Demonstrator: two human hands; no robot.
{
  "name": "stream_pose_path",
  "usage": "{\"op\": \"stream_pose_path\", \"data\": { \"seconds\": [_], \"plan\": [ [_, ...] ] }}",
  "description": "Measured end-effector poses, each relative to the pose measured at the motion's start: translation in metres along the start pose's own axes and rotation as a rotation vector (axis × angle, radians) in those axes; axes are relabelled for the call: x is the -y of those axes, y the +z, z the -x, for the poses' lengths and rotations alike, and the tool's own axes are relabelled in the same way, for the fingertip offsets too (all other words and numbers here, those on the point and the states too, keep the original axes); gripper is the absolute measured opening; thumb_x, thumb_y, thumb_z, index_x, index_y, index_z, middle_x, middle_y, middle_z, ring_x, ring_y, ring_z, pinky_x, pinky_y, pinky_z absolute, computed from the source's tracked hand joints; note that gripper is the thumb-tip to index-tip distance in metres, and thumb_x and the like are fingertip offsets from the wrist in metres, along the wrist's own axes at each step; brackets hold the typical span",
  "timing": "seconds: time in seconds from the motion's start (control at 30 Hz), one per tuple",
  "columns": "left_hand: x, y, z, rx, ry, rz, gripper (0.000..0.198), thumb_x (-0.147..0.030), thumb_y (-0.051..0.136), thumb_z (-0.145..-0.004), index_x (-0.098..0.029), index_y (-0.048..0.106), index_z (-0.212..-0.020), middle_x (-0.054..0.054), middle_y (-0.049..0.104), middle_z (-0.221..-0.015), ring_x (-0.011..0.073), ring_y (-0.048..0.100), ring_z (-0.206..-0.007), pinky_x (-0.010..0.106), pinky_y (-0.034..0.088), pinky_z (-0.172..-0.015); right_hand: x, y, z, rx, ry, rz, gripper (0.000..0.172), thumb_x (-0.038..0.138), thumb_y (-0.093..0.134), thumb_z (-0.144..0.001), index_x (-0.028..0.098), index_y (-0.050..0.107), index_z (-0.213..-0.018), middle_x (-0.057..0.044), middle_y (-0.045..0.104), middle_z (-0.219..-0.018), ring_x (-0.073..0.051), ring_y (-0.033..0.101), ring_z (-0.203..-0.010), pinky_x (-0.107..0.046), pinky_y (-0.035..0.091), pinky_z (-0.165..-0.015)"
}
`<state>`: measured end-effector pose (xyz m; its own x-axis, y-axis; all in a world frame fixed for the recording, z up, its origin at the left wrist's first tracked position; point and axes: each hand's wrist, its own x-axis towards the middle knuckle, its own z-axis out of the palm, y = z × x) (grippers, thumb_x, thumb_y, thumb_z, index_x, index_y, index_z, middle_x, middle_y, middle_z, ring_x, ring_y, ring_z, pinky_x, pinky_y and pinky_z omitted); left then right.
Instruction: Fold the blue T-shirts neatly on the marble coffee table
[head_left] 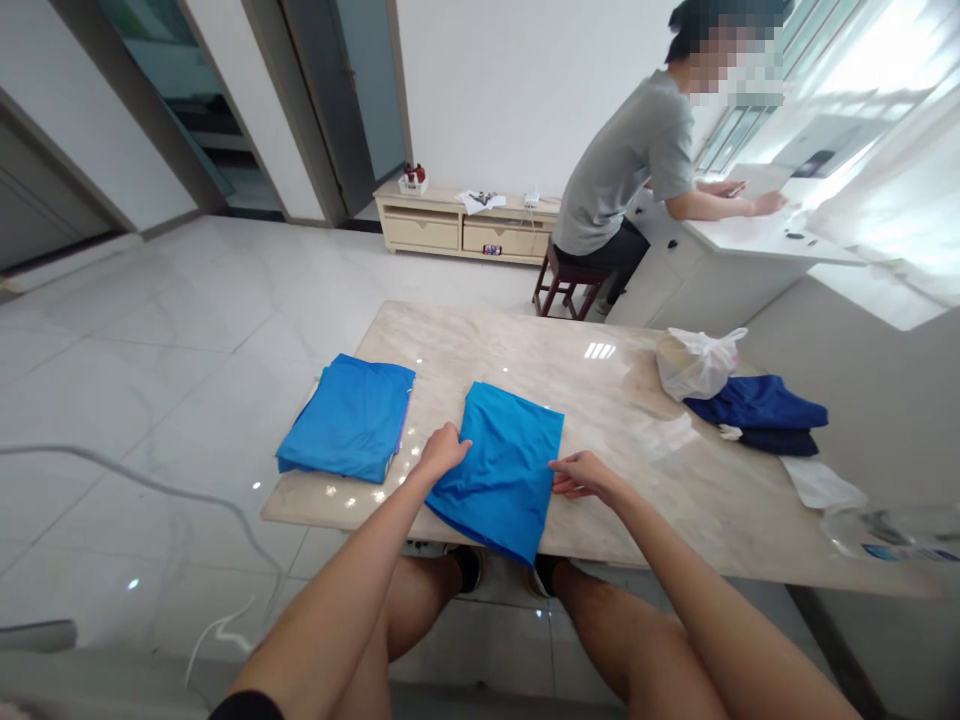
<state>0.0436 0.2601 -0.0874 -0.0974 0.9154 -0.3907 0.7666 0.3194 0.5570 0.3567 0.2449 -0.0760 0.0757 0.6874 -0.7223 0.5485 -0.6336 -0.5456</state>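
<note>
1. Blue cloth [502,455] lies on the pale worktop [600,400] between the person's two hands, directly in front of the knees. Its near corner seems to reach just past the front edge, so its own weight, or a careless tug, could draw it toward the lap.

2. The left hand [445,452] sits at the cloth's left side, thumb on the fabric; the right hand [585,474] touches the right edge, fingers partly beneath it. The hands are apart from each other. Whether either one pinches firmly, I cannot tell; a loose hold could let a layer slide out.

3. Soft wrinkles run across the cloth's upper face. If the two sides are pulled unequally, they could set into creases or leave the edges crooked.

4. A folded blue stack [349,420] rests to the left, seeming to jut slightly over the worktop's side. A knock from the left forearm could tip it floorward, since the layers look smooth and uneven.

5. At the far right, a clear bottle [892,528] appears to lie on its side near the front edge. A sweeping right elbow could set it rolling.
</note>
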Motion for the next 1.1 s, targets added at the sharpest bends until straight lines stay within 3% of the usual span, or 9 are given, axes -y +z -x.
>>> {"op": "stream_pose_path", "data": {
  "seconds": [0.13, 0.23, 0.33, 0.47, 0.63, 0.77, 0.97, 1.1],
  "plan": [
    [0.000, 0.002, 0.001, 0.159, -0.063, 0.097, 0.029, -0.036, 0.090, -0.083, -0.019, 0.066, -0.078, 0.006, 0.073, -0.074, 0.0285, 0.076, -0.085, 0.030, 0.052, -0.070, -0.009, 0.013, -0.017, -0.026, -0.022, 0.025, 0.034, 0.042, 0.086, -0.094, 0.017, 0.069, -0.079, -0.011, 0.083, -0.082, -0.020, 0.081, -0.070, -0.018, 0.048, -0.049],
    [-0.001, 0.005, 0.002, 0.265, -0.110, 0.194, 0.039, -0.045, 0.088, -0.086, -0.019, 0.062, -0.072, 0.000, 0.060, -0.057, 0.0200, 0.064, -0.058, 0.029, 0.048, -0.057, -0.013, 0.016, -0.023, -0.042, -0.036, 0.026, 0.039, 0.045, 0.084, -0.096, 0.017, 0.068, -0.075, -0.010, 0.080, -0.074, -0.019, 0.078, -0.065, -0.018, 0.044, -0.046],
    [-0.003, 0.008, 0.000, 0.262, -0.124, 0.290, 0.041, -0.051, 0.083, -0.090, -0.019, 0.062, -0.075, -0.003, 0.054, -0.054, 0.0157, 0.055, -0.053, 0.027, 0.044, -0.052, -0.013, 0.017, -0.023, -0.054, -0.058, 0.038, 0.044, 0.049, 0.085, -0.095, 0.018, 0.065, -0.070, -0.008, 0.076, -0.067, -0.017, 0.074, -0.060, -0.019, 0.043, -0.045],
    [-0.006, 0.008, -0.002, 0.194, -0.096, 0.382, 0.039, -0.045, 0.088, -0.082, -0.019, 0.061, -0.072, -0.006, 0.049, -0.054, 0.0131, 0.049, -0.053, 0.024, 0.037, -0.050, -0.007, 0.017, -0.022, -0.071, -0.105, 0.066, 0.048, 0.047, 0.091, -0.086, 0.019, 0.062, -0.061, -0.006, 0.069, -0.056, -0.017, 0.065, -0.051, -0.022, 0.044, -0.045],
    [-0.020, -0.009, 0.008, 0.066, 0.040, 0.519, 0.040, -0.042, 0.092, -0.074, -0.019, 0.059, -0.068, -0.005, 0.053, -0.060, 0.0130, 0.051, -0.061, 0.024, 0.037, -0.056, 0.000, -0.001, -0.012, -0.169, -0.282, 0.007, 0.044, 0.052, 0.093, -0.078, 0.019, 0.067, -0.065, -0.001, 0.064, -0.056, -0.019, 0.064, -0.063, -0.026, 0.049, -0.058],
    [-0.039, -0.027, 0.022, -0.039, 0.174, 0.629, 0.039, -0.052, 0.087, -0.078, -0.018, 0.067, -0.077, -0.001, 0.065, -0.073, 0.0164, 0.059, -0.072, 0.026, 0.045, -0.066, 0.011, -0.030, 0.005, -0.299, -0.434, -0.068, 0.047, 0.064, 0.081, -0.085, 0.021, 0.069, -0.073, -0.001, 0.067, -0.068, -0.022, 0.065, -0.077, -0.032, 0.054, -0.073],
    [-0.063, -0.038, 0.043, -0.389, 0.437, 0.716, 0.036, -0.053, 0.078, -0.089, -0.017, 0.076, -0.093, 0.006, 0.074, -0.093, 0.0220, 0.068, -0.090, 0.032, 0.054, -0.082, 0.039, -0.053, 0.035, -0.853, -0.994, -0.079, 0.045, 0.065, 0.063, -0.096, 0.022, 0.069, -0.084, -0.011, 0.072, -0.101, -0.029, 0.067, -0.100, -0.047, 0.055, -0.100],
    [-0.075, -0.050, 0.058, -0.629, 0.497, 0.634, 0.030, -0.045, 0.081, -0.090, -0.018, 0.078, -0.100, 0.013, 0.069, -0.125, 0.0267, 0.068, -0.120, 0.037, 0.058, -0.100, 0.052, -0.051, 0.056, -0.991, -1.135, -0.157, 0.039, 0.059, 0.066, -0.099, 0.022, 0.069, -0.088, -0.015, 0.073, -0.122, -0.030, 0.066, -0.120, -0.050, 0.049, -0.114]
  ]
}}
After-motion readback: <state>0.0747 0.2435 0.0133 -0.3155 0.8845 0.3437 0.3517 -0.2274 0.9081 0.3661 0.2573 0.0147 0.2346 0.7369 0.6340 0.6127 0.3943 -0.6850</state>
